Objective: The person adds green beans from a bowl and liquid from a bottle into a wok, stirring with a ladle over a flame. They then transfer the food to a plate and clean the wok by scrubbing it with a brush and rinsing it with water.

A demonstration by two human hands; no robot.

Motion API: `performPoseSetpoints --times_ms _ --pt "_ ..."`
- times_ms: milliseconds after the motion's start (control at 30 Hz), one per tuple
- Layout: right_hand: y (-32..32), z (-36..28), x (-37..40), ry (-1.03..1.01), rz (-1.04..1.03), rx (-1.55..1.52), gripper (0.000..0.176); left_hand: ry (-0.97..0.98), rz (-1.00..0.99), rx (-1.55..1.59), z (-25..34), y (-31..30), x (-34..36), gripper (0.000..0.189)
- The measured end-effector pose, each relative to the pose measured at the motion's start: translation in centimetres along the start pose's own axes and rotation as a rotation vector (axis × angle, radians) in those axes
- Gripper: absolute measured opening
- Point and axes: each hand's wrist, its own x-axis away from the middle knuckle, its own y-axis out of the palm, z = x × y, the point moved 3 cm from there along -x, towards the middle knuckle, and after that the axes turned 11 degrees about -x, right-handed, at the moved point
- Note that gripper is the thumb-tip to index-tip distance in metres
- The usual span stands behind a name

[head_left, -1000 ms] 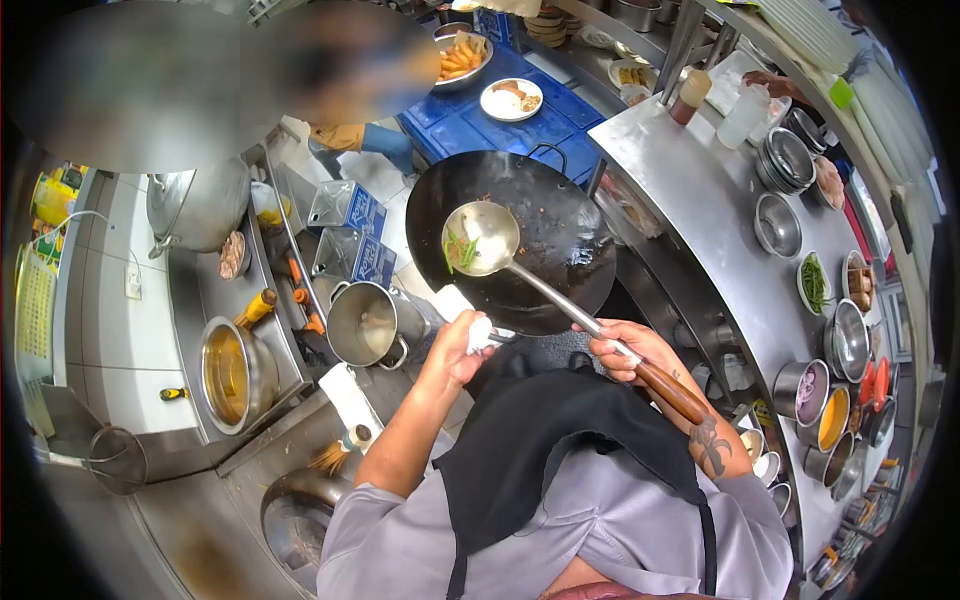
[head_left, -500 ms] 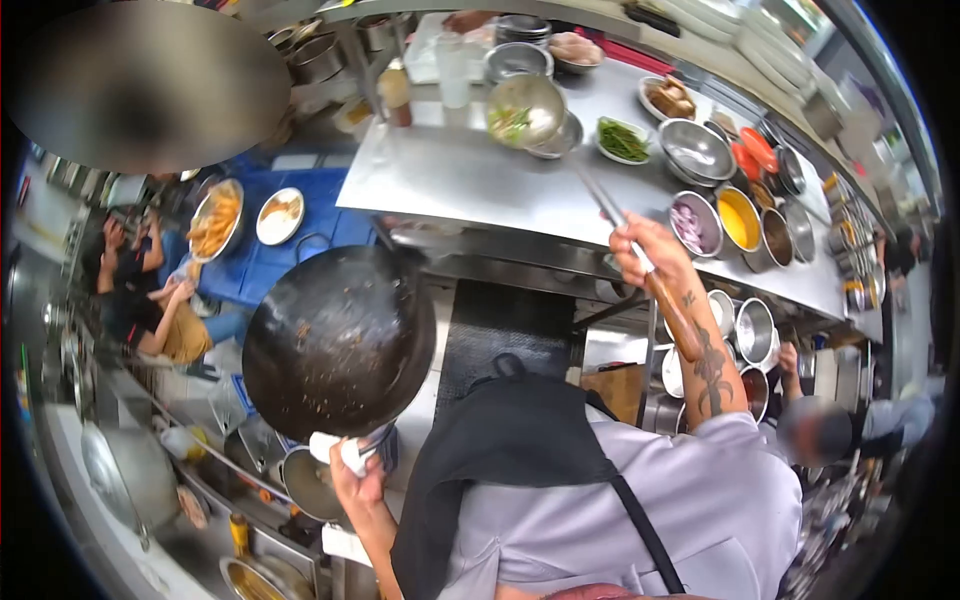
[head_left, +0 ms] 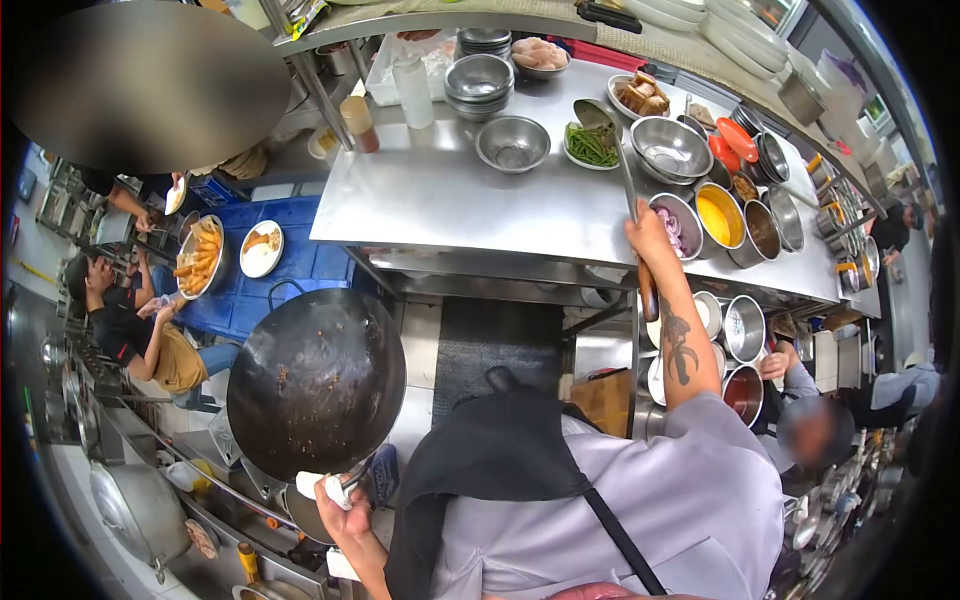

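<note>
A dark wok [head_left: 318, 385] is tilted up, its inside facing me, with a few brown food bits on the surface. My left hand [head_left: 347, 515] is closed round its near grip through a folded white cloth [head_left: 325, 490]. My right hand [head_left: 648, 235] is wrapped round the long handle of a ladle [head_left: 598, 117], whose wooden end runs back along my forearm. The ladle's head is over the edge of a dish of green beans [head_left: 590, 148]. To its left stands a metal bowl [head_left: 512, 145] on the steel counter. Beside my right hand is a bowl of sliced purple onion [head_left: 672, 228].
The steel counter [head_left: 440, 205] also bears a container of yellow liquid [head_left: 720, 215], stacked bowls [head_left: 478, 85] and squeeze bottles [head_left: 360, 123]. On the left, a blue table [head_left: 235, 290] carries a bowl of fried food [head_left: 200, 258]. Co-workers are at both sides.
The ladle has swung right, from over the metal bowl to the green beans. Greenish bits seen at its head before are no longer visible. The wok has shifted slightly left and down in view.
</note>
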Motion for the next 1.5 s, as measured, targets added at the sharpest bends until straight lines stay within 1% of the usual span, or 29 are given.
performPoseSetpoints --times_ms 33,100,167,200,267,333,433,500,533,567,600,633,700,767,833,867,933,967,1000,1033,1100,1167,1200,1233,1300,1367,1433,1500 --pt "0.1 0.1 0.1 0.036 0.01 0.078 0.046 0.004 -0.003 -0.015 0.0 -0.1 0.1 0.008" --pt "0.0 0.1 0.3 0.062 -0.011 0.045 0.048 0.01 -0.006 -0.015 0.0 -0.3 -0.1 0.008" --pt "-0.3 -0.5 0.5 -0.063 0.006 0.153 0.05 0.013 -0.01 -0.013 -0.3 -0.5 -0.3 0.008" --pt "-0.5 -0.6 0.7 -0.064 0.003 0.153 0.05 0.021 -0.016 -0.012 -0.3 -0.5 -0.4 0.008" --pt "-1.1 -1.5 1.2 -0.184 0.086 0.23 0.053 0.033 -0.018 -0.009 -0.3 -0.4 -0.2 0.008" --pt "-2.3 -2.6 1.9 -0.19 0.1 0.247 0.054 -0.022 -0.059 0.006 -0.3 -0.1 0.1 0.008" --pt "-2.9 -3.0 2.1 -0.231 0.149 0.336 0.056 -0.007 -0.07 0.003 -0.3 -0.3 0.0 0.009" --pt "-3.1 -4.0 2.9 -0.203 0.205 0.269 0.054 -0.008 -0.044 -0.001 -0.3 -0.3 -0.1 0.008" --pt "-2.8 -3.5 2.4 -0.202 0.205 0.274 0.054 -0.009 -0.022 -0.008 -0.3 -0.5 -0.1 0.008" --pt "-1.9 -2.3 1.7 -0.122 0.141 0.3 0.055 -0.014 -0.025 -0.013 -0.2 -0.9 -0.1 0.008" --pt "-1.3 -1.2 1.1 -0.048 0.081 0.322 0.056 -0.016 -0.068 0.009 -0.1 -1.2 -0.3 0.008" --pt "-1.5 -1.3 0.4 -0.061 0.086 0.324 0.056 -0.012 -0.11 0.045 -0.4 -0.8 -0.4 0.008" --pt "-0.9 -0.7 0.8 -0.029 0.009 0.253 0.057 -0.024 -0.099 0.054 0.0 -1.2 0.3 0.008" --pt "-1.0 -1.1 1.4 -0.072 0.035 0.245 0.056 -0.039 -0.089 0.08 -0.1 -1.1 0.4 0.007" --pt "-1.0 -0.5 1.5 0.035 0.048 0.098 0.053 -0.07 -0.126 0.103 -0.1 -1.1 0.5 0.007" --pt "-1.1 -0.5 1.5 0.025 0.043 0.102 0.053 -0.069 -0.124 0.115 -0.2 -1.2 0.4 0.007" --pt "-1.1 -0.8 2.2 -0.169 0.145 0.258 0.051 0.001 -0.117 0.108 -0.1 -1.6 0.5 0.008" --pt "-0.5 1.6 1.6 -0.18 0.166 0.239 0.051 -0.029 -0.081 0.108 -0.1 -1.8 0.7 0.008" --pt "0.3 4.9 0.3 -0.204 0.175 0.213 0.05 -0.044 -0.113 0.085 -0.1 -1.8 0.9 0.008" --pt "1.1 6.5 -0.1 -0.402 0.261 0.178 0.047 -0.042 -0.133 0.072 0.0 -1.9 1.0 0.009" --pt "1.6 5.3 1.0 -0.196 0.09 -0.184 0.036 -0.093 -0.078 0.075 -0.1 -2.3 1.0 0.008" --pt "2.8 3.2 3.5 -0.094 -0.11 -0.337 0.031 -0.029 -0.029 0.104 -0.6 -3.3 0.2 0.008" --pt "4.1 -0.7 7.3 -0.001 -0.173 -0.515 0.03 -0.05 -0.131 0.114 -0.8 -4.6 -0.3 0.009" --pt "5.6 -3.4 10.3 0.101 -0.233 -0.687 0.03 -0.036 -0.115 0.157 -0.4 -4.6 -0.1 0.011" --pt "9.3 -7.3 14.7 0.211 -0.449 -0.842 0.033 -0.006 -0.068 0.187 0.1 -5.3 0.3 0.012" --pt "12.2 -11.0 17.3 0.185 -0.707 -0.82 0.035 0.032 -0.039 0.195 0.0 -5.6 0.8 0.011" --pt "15.7 -14.6 19.8 0.125 -0.945 -0.705 0.036 0.073 -0.013 0.198 1.0 -6.4 1.4 0.01" --pt "18.5 -17.3 21.5 0.133 -1.2 -0.643 0.035 0.084 0.008 0.249 1.0 -6.8 2.6 0.009"
